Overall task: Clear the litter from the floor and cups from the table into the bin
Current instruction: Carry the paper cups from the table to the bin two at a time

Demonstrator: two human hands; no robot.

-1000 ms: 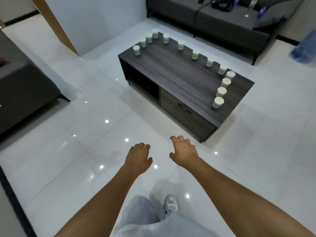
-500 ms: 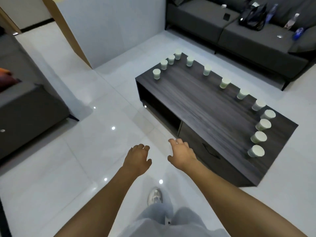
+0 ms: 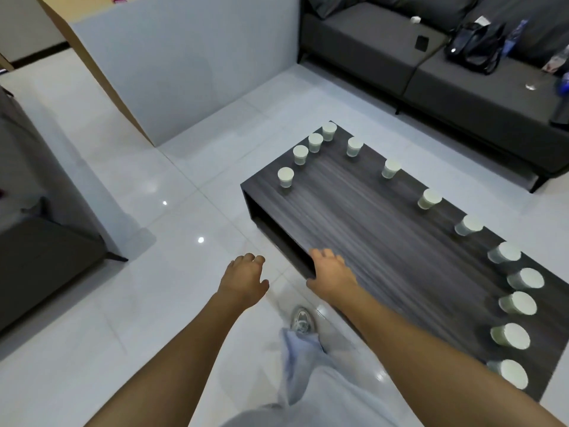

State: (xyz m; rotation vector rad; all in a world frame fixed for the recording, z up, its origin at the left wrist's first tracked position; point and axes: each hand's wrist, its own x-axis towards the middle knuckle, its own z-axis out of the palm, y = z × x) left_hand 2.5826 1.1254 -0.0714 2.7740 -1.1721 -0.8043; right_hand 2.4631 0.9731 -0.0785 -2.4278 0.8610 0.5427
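Observation:
A dark wood coffee table [image 3: 369, 229] stands to my right with several white paper cups along its left, far and right edges, such as one cup [image 3: 285, 177] at the left corner and another cup [image 3: 511, 335] near the right end. My left hand [image 3: 244, 278] hangs over the white floor, fingers loosely curled, holding nothing. My right hand [image 3: 331, 274] hovers at the table's near edge, fingers relaxed and empty. No bin and no floor litter is in view.
A grey sofa [image 3: 431, 66] with a black bag [image 3: 475, 46] and bottles stands behind the table. A dark grey seat [image 3: 40, 251] sits at the left. A white partition wall [image 3: 184, 72] rises ahead. My shoe [image 3: 303, 318] steps on glossy white tiles [image 3: 154, 303].
I have walked closer to the table, which now fills the right side of the view. Both hands stay empty in front of me; the right one now reaches the table's near edge.

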